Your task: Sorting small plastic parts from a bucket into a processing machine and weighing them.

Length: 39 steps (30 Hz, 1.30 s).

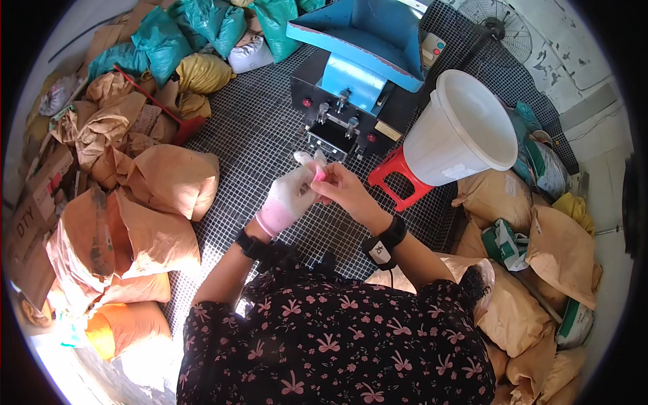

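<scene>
My left hand [288,196] wears a white knit glove with a pink cuff and is raised in front of me. My right hand [347,194] is bare, its thumb and fingers pinched on a small bright pink piece [318,174]. The gloved fingers meet this piece from the other side and look closed on it. It appears soft; whether it is part of another glove I cannot tell. Just beyond the hands stands a machine [361,88] with a blue hopper, a black body and several metal clamps at its front.
A large white bucket [442,128] sits tilted toward the right on a red plastic stool [398,179]. Brown paper sacks [169,179] line the left, more sacks [516,304] the right. Teal bags [162,44] lie at the back left. A fan [496,28] stands far right. Dark grid matting [250,115] covers the floor.
</scene>
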### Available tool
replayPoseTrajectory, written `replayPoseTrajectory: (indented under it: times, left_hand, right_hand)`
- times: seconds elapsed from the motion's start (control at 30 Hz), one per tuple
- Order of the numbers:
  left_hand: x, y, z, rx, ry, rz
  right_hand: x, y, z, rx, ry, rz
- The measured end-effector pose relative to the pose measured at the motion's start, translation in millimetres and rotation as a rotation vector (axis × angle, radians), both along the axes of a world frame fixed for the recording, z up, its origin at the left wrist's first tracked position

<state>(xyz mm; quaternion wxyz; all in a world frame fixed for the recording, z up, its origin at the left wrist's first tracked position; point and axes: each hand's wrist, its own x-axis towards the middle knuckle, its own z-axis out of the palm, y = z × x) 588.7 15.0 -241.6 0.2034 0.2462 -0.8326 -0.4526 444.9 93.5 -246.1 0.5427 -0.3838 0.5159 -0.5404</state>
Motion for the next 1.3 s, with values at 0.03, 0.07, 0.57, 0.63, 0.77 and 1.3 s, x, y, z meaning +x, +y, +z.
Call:
replayPoseTrajectory:
  times: [0.03, 0.07, 0.57, 0.63, 0.77, 1.3]
  left_hand:
    - [2, -1, 0, 0.106, -0.005, -0.001]
    - [3, -1, 0, 0.212, -0.012, -0.001]
    - [5, -5, -31, 0.498, 0.025, -0.228]
    - [4, -2, -22, 0.530, 0.067, -0.231]
    - [7, 0, -4, 0.858, 0.121, -0.109]
    - [-1, 2, -29, 0.456, 0.153, 0.067]
  right_hand:
    - [2, 2, 0, -0.043, 0.066, -0.005]
    - [0, 3, -1, -0.041, 0.065, -0.012]
    - [-1, 16, -35, 0.044, 0.404, -0.125]
    - [-3, 17, -35, 0.031, 0.450, -0.115]
    - [0, 18, -23, -0.081, 0.683, -0.163]
    - [0, 18, -50, -0.257, 1.045, 0.241]
